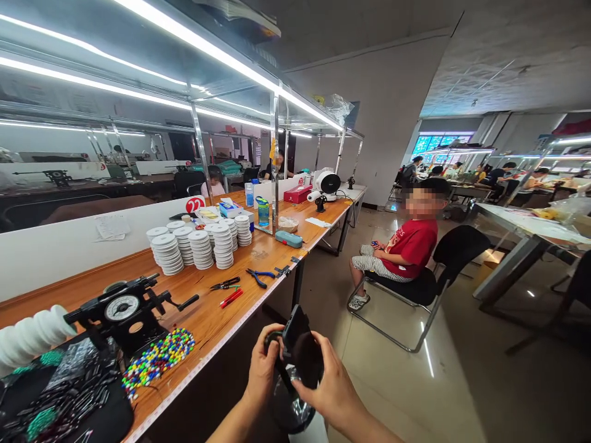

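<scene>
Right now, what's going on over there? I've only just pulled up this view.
The person's left hand and right hand are holding a dark object with a clear plastic bag hanging below it, beside a long wooden workbench. On the bench lie blue-handled pliers, stacks of white discs and colored beads. Another person sits nearby in a black chair.
</scene>
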The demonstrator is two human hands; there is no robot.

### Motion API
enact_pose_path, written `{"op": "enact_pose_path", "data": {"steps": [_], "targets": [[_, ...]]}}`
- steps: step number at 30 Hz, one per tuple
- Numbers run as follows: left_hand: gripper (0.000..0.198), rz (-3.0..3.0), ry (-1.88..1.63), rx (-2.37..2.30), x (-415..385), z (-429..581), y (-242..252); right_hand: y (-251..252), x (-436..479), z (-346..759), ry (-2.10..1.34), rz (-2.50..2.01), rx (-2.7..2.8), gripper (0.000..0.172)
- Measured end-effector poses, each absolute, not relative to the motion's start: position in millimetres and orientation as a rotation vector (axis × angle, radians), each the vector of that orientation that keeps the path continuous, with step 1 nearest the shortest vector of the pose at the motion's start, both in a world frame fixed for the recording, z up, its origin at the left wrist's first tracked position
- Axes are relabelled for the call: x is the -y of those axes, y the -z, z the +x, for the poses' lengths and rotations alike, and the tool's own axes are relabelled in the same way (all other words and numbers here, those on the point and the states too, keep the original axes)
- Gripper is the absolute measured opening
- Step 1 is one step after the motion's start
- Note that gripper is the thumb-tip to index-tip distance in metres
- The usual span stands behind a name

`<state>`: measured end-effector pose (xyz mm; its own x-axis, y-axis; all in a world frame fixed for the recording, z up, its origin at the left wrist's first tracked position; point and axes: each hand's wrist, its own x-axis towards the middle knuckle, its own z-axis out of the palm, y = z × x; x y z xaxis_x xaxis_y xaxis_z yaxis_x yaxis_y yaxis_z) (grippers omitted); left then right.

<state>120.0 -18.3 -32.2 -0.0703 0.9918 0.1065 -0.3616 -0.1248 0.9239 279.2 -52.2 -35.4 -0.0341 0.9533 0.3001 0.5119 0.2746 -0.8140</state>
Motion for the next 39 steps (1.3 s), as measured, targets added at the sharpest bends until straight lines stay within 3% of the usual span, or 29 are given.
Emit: {"op": "enact_pose_path", "data": {"steps": [6, 16, 22, 32, 39], "targets": [[0.039, 1.195, -1.444, -0.96, 18.5, 111.9, 17.4, 47.2, 60.5, 277.9, -0.648, -1.346, 1.729, 0.078], [0.047, 1.368, -1.343, -0.972, 15.9, 114.0, 21.1, 65.5, 62.8, 281.3, -0.671, -1.448, 1.729, 0.08], [0.051, 1.364, -1.34, -0.985, 15.9, 116.7, 20.3, 44.5, 61.5, 276.5, -0.595, -1.368, 1.76, 0.069], [0.043, 1.414, -1.246, -0.894, 7.8, 106.1, 18.0, 30.6, 65.2, 278.8, -0.825, -1.293, 1.737, 0.062], [0.053, 1.348, -1.273, -0.917, 10.8, 112.6, 20.5, 31.4, 68.5, 280.4, -0.911, -1.274, 1.722, 0.059]]}}
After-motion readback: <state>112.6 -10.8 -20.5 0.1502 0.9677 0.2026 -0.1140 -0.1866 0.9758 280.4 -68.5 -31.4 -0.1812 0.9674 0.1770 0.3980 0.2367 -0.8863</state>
